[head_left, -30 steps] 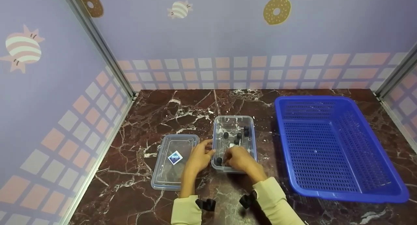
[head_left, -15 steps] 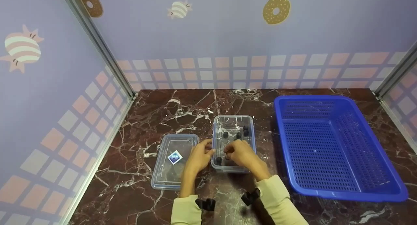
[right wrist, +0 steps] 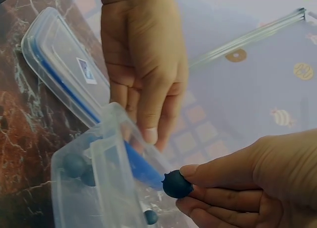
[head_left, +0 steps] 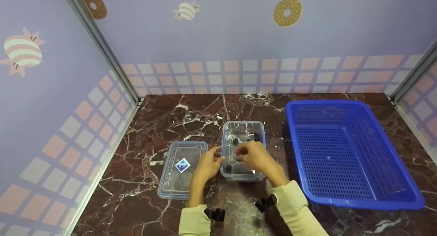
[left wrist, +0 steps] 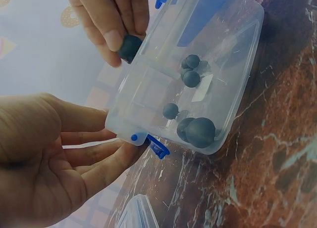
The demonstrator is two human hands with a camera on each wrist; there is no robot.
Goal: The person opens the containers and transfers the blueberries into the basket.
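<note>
A clear plastic box (head_left: 243,174) stands open on the marble table with several dark blueberries (left wrist: 191,78) in it. My right hand (head_left: 239,157) hovers over the box and pinches one blueberry (right wrist: 177,184) between thumb and fingertips; the same blueberry (left wrist: 130,46) shows above the box rim. My left hand (head_left: 217,157) rests with straight fingers (left wrist: 106,161) against the box's left wall, beside its blue latch (left wrist: 154,145). In the right wrist view the left hand (right wrist: 148,134) touches the box (right wrist: 86,193) from outside.
The box's clear lid (head_left: 182,169), with a diamond-shaped sticker, lies flat just left of the box. A large blue perforated basket (head_left: 403,195) stands at the right. Patterned walls close in the marble table (head_left: 164,120) on three sides.
My right hand has lifted out of the near end of the box and moved a little farther away, with a blueberry pinched in it. The left hand has stayed against the box.
</note>
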